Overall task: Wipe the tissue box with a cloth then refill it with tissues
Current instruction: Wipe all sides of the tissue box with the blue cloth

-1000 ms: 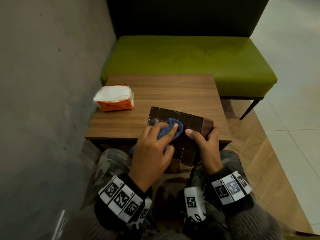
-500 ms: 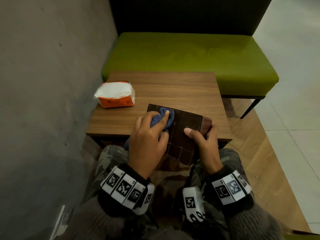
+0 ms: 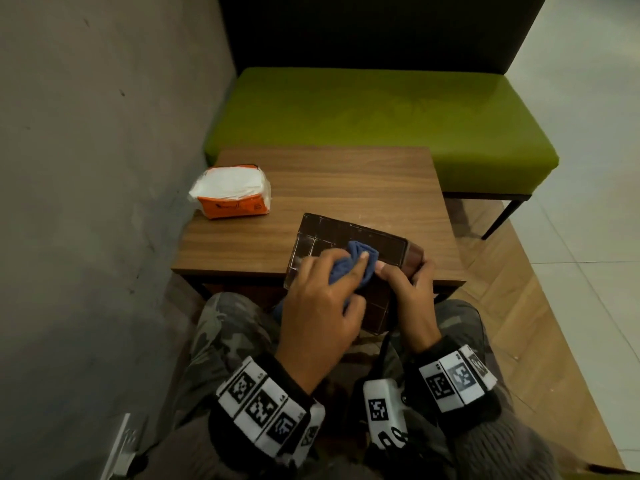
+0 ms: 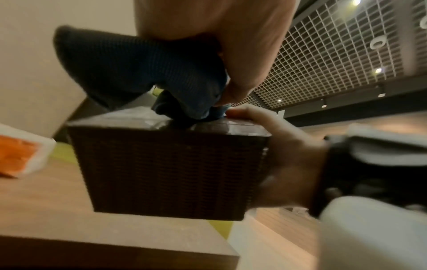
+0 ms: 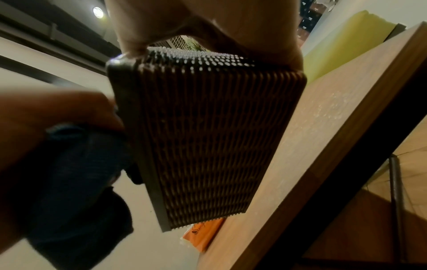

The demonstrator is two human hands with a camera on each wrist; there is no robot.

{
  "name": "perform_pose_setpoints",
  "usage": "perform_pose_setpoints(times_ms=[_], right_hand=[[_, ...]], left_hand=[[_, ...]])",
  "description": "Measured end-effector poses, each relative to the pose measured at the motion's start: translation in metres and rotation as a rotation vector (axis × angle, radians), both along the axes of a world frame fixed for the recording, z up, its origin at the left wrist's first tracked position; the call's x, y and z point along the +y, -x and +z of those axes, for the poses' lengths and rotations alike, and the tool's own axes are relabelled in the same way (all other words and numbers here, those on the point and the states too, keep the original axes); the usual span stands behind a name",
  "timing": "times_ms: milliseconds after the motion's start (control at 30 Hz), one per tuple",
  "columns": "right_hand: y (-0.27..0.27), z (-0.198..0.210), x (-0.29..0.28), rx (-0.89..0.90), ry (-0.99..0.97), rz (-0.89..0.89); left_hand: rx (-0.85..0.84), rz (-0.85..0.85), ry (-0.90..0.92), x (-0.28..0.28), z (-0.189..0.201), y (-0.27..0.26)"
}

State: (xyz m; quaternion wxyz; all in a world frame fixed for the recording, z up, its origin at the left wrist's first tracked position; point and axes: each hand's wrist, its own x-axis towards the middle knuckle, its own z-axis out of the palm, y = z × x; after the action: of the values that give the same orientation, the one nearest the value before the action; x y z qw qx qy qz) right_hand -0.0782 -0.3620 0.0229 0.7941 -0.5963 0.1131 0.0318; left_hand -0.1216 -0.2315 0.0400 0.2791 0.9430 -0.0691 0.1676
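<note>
Dark tissue box (image 3: 349, 242) tilted at table's (image 3: 346, 181) near edge, clasped at right end by right hand (image 3: 414, 296); blue cloth (image 3: 360, 259) bunched in left hand (image 3: 322, 313), pressed onto box's upturned face. Tissue pack (image 3: 232, 195) lying far left, apart.

A small wooden table (image 3: 346, 181) stands against a grey concrete wall (image 3: 97, 150) at nine o'clock. Beyond it, at twelve o'clock, sits a green upholstered bench (image 3: 381, 112) with a dark backrest (image 3: 374, 29) and thin black legs. Wood herringbone flooring (image 3: 519, 306) meets pale tiles (image 3: 588, 168) at three o'clock. Overhead (wrist views only) hangs a white grid ceiling (image 4: 335, 54) with round lights.
</note>
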Motion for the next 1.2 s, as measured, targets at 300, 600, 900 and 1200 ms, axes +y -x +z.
perform_pose_setpoints(times_ms=[300, 600, 900, 1200], right_hand=[[0.002, -0.006, 0.001, -0.008, 0.040, -0.006], [0.002, -0.002, -0.004, -0.022, 0.028, 0.037], [0.002, 0.002, -0.006, -0.002, -0.007, 0.073], [0.001, 0.000, -0.010, 0.006, -0.019, 0.061]], left_hand=[[0.040, 0.079, 0.003, 0.016, -0.003, -0.006], [0.087, 0.234, 0.077, 0.046, -0.013, -0.026], [-0.021, 0.178, 0.139, 0.041, -0.006, -0.025], [0.015, 0.136, 0.129, 0.040, -0.016, -0.012]])
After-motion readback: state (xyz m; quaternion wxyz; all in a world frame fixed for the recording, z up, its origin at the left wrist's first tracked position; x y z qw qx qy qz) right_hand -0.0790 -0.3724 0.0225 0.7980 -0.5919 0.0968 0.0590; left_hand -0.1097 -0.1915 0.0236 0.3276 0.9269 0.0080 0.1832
